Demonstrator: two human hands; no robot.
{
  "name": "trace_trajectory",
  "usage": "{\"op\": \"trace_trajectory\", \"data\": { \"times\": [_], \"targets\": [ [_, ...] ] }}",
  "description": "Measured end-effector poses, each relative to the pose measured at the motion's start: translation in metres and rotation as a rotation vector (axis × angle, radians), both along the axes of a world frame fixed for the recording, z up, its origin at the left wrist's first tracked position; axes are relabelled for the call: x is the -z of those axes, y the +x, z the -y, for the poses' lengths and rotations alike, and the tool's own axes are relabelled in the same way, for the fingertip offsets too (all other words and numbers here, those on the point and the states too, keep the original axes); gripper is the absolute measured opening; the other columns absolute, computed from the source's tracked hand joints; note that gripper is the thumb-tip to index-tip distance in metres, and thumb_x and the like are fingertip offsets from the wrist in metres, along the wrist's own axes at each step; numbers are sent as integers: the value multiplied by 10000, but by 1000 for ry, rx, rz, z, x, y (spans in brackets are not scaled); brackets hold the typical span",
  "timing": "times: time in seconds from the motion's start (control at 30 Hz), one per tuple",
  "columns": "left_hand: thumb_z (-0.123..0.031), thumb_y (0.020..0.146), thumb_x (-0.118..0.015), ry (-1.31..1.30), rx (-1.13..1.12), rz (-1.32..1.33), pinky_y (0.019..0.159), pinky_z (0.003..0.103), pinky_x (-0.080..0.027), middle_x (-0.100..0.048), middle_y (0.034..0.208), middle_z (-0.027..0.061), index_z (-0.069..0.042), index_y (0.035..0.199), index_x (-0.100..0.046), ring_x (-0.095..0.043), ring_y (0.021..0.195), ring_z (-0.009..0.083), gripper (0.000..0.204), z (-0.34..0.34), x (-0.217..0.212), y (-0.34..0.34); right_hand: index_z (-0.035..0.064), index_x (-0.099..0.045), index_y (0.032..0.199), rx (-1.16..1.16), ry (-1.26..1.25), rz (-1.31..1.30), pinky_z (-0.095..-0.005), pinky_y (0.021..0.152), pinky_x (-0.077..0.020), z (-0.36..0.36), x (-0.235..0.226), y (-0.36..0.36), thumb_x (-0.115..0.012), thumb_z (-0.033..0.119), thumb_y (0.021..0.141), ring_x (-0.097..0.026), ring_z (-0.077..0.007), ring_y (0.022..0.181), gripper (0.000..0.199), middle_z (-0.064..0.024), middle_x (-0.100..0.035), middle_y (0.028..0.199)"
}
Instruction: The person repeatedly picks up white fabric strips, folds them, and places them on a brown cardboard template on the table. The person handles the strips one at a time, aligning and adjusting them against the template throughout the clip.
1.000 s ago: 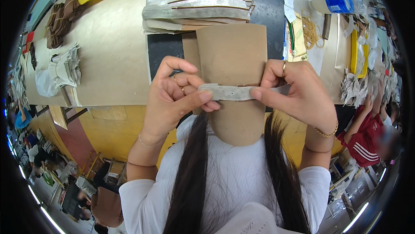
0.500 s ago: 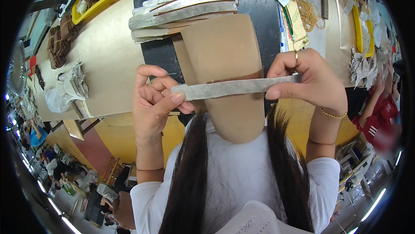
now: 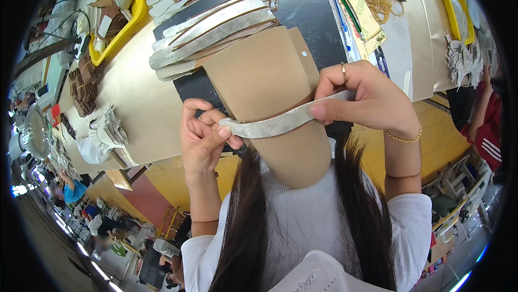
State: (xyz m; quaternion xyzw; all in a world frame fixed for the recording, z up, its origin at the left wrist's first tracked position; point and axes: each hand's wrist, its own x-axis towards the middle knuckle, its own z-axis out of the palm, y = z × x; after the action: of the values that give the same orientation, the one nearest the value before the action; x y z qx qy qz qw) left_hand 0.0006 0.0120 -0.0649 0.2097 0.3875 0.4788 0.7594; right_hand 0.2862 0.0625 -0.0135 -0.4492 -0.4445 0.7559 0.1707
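A long leather strip (image 3: 270, 127), pale grey on the side facing up and brown along its edge, stretches between my two hands. My left hand (image 3: 204, 136) pinches one end between thumb and fingers. My right hand (image 3: 367, 99) grips the strip near its other end, thumb on top. The strip bows downward in the middle. Beneath it lies a wide tan panel (image 3: 259, 76) with a rounded near end that reaches over the table edge toward my shirt. Behind the panel, similar grey and brown strips (image 3: 221, 30) are piled on a black board (image 3: 307, 8).
At the far left stands a yellow tray (image 3: 141, 8) of brown pieces. Bundled pale pieces (image 3: 109, 130) lie at the left. Rubber bands (image 3: 379, 0) and pens (image 3: 341, 17) lie at the far right. A person's red sleeve (image 3: 488, 138) shows at the right.
The strip was nearly straight and now curves, with my hands closer together. My right hand has slid inward. The whole view has tilted and shifted.
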Motion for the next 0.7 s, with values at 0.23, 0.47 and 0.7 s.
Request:
{"op": "trace_trajectory", "data": {
  "times": [0.23, 0.47, 0.7],
  "targets": [
    [116, 798, -606, -67, 6, -50, 559, 319, -583, -621, 772, 185, -19, 1118, -392, -661, 630, 245, 408, -3, -7, 4, 27, -564, 734, -156, 178, 154, -196, 564, -441, -4, 9, 3, -717, 191, 829, -555, -39, 616, 243, 23, -588, 651],
    [90, 806, -615, -97, 7, -70, 489, 295, -511, -634, 811, 182, -21, 1102, -380, -627, 598, 215, 394, -4, -14, 9, 15, -592, 864, 176, -279, -341, -192, 579, -490, 25, 56, 15, -683, 219, 864, -625, -82, 637, 223, -30, -649, 724],
    [65, 792, -640, -97, 34, -97, 485, 276, -530, -644, 884, 168, -36, 1095, -373, -647, 659, 207, 416, -4, -6, 2, 9, -603, 880, 277, -304, -393, -189, 583, -499, 30, 59, 13, -671, 230, 876, -637, -87, 649, 232, -46, -660, 736]
  ]
}}
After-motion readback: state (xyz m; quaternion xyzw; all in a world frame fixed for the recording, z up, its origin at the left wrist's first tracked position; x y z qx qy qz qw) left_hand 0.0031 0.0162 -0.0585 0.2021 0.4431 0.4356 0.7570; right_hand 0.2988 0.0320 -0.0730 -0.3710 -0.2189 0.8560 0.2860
